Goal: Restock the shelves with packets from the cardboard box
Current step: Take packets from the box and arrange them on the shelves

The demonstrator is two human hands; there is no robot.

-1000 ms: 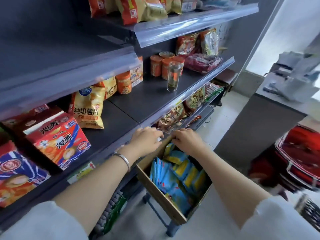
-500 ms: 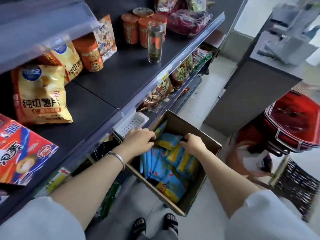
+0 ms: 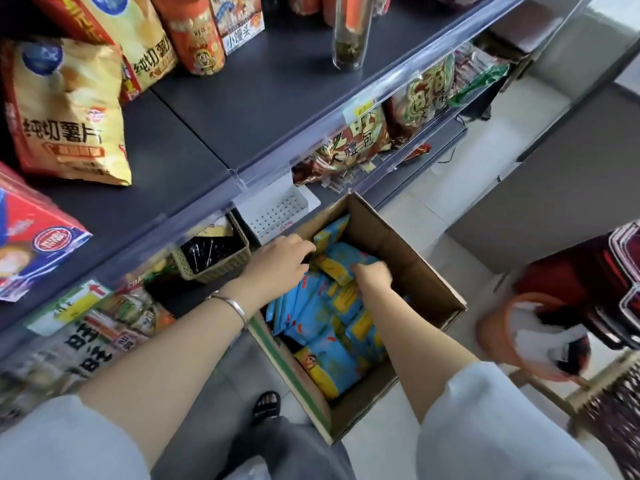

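The blue and yellow packets [image 3: 322,327] are kept in the box [image 3: 426,282]. The box is set low, just beside the shelf [image 3: 242,109], likely so that little reaching is needed. Both hands are put inside the box. The left hand [image 3: 277,265] is at the box's far corner. Its fingers are curled round the edge of a packet, likely so that it can be lifted out. The right hand [image 3: 372,277] is pushed into the middle of the box. Its fingers are bent, but the tips are hidden, so a pinch cannot be told. Up and left of the box, "纯切薯片" is read on a yellow bag [image 3: 65,112].
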